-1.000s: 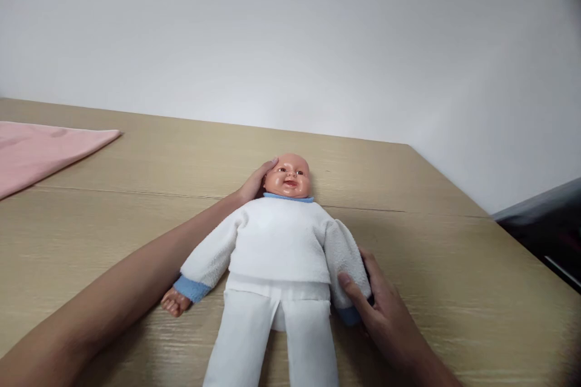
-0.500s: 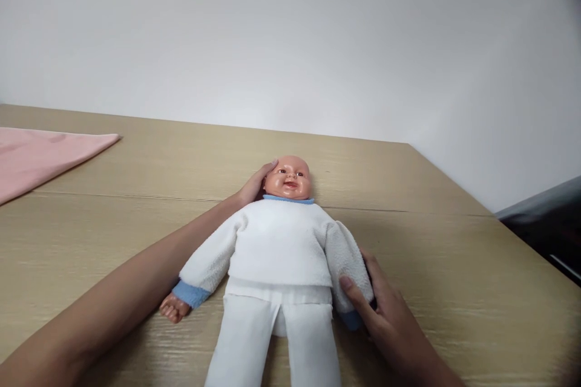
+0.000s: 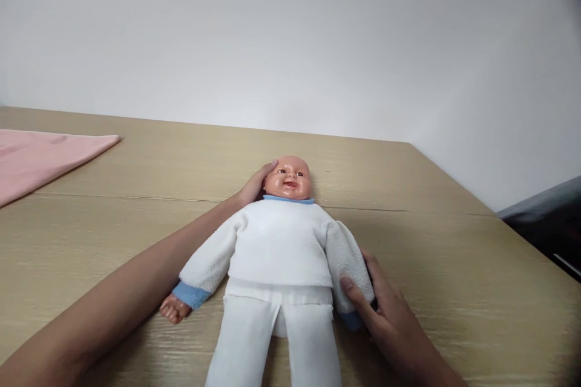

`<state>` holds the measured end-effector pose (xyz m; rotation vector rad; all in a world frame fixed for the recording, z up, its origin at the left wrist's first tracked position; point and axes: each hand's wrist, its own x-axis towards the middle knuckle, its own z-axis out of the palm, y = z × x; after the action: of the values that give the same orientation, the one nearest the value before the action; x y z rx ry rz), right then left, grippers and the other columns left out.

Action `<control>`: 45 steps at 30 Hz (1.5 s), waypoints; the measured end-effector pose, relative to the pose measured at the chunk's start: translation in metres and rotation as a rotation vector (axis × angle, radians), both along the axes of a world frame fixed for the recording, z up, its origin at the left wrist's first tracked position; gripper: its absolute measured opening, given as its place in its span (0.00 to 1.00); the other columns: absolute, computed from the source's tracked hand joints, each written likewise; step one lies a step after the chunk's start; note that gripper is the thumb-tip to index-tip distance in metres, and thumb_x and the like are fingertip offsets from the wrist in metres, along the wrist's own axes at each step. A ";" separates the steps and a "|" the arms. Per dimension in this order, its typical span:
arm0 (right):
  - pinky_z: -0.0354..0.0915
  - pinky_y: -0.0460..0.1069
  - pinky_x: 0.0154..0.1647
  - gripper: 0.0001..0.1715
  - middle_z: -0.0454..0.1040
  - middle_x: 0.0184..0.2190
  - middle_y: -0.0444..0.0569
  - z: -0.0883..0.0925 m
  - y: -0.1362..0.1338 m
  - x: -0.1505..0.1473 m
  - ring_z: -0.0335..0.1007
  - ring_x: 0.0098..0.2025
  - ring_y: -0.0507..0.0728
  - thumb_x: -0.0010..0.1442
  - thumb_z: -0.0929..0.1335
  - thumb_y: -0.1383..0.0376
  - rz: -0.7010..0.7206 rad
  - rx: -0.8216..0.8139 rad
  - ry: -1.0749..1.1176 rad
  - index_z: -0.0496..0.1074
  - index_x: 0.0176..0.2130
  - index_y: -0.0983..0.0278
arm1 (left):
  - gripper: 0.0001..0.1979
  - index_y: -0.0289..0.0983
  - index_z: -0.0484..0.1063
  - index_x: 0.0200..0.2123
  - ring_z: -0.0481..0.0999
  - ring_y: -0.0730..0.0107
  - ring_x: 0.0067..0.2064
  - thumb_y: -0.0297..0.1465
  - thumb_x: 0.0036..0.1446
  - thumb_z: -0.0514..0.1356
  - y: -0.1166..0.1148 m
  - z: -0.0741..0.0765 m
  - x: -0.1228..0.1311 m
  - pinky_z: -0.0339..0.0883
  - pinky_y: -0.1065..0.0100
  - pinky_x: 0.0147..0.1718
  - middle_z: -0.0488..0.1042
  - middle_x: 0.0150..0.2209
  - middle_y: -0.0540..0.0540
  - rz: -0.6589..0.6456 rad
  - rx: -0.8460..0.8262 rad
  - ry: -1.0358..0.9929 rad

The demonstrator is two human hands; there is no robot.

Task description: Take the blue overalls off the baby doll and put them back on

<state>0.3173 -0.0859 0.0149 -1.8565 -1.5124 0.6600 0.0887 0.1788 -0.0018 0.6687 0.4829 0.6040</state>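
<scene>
A baby doll (image 3: pixel 280 243) lies face up on the wooden table, its head toward the wall. It wears a white fleece top with blue collar and cuffs, and white trousers that run out of the bottom of the view. My left hand (image 3: pixel 254 186) cups the side of the doll's bald head; its thumb shows at the temple, while the other fingers are hidden behind the head. Around the doll's sleeved arm on the right, my right hand (image 3: pixel 379 302) is closed near the cuff, thumb on top. The doll's hand on that side is hidden.
Pink cloth (image 3: pixel 45 157) lies flat on the table (image 3: pixel 454 272) at the far left. A pale wall (image 3: pixel 272 42) rises behind the table. Something dark (image 3: pixel 549 217) stands beyond the table's right edge.
</scene>
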 end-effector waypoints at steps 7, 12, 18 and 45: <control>0.73 0.66 0.67 0.40 0.77 0.66 0.56 -0.003 0.000 0.001 0.77 0.65 0.72 0.69 0.66 0.38 0.001 -0.038 0.000 0.67 0.69 0.54 | 0.36 0.32 0.80 0.60 0.82 0.37 0.62 0.56 0.63 0.66 0.001 0.002 0.002 0.73 0.47 0.67 0.84 0.58 0.33 0.003 -0.012 0.019; 0.70 0.66 0.70 0.40 0.75 0.68 0.56 -0.002 0.000 0.001 0.76 0.66 0.71 0.70 0.64 0.37 0.016 -0.083 0.017 0.65 0.70 0.54 | 0.35 0.33 0.80 0.60 0.82 0.39 0.63 0.55 0.63 0.67 0.003 -0.001 0.002 0.74 0.49 0.66 0.84 0.59 0.33 0.022 0.001 0.019; 0.68 0.66 0.72 0.41 0.72 0.70 0.56 -0.006 0.000 0.003 0.71 0.70 0.70 0.70 0.64 0.37 0.030 -0.070 0.021 0.63 0.70 0.54 | 0.38 0.32 0.78 0.62 0.82 0.38 0.62 0.57 0.62 0.68 -0.003 0.005 0.002 0.74 0.47 0.66 0.83 0.60 0.32 0.004 -0.015 0.040; 0.64 0.50 0.41 0.12 0.70 0.30 0.41 -0.007 0.007 0.014 0.68 0.35 0.54 0.66 0.67 0.69 -0.267 0.919 0.325 0.69 0.30 0.60 | 0.16 0.40 0.66 0.32 0.66 0.69 0.36 0.42 0.70 0.63 -0.108 0.086 -0.028 0.62 0.66 0.42 0.66 0.32 0.53 0.697 1.071 0.447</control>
<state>0.3318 -0.0785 0.0078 -1.1324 -1.0496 0.0783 0.0606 0.0710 0.0845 1.7029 0.8179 1.4171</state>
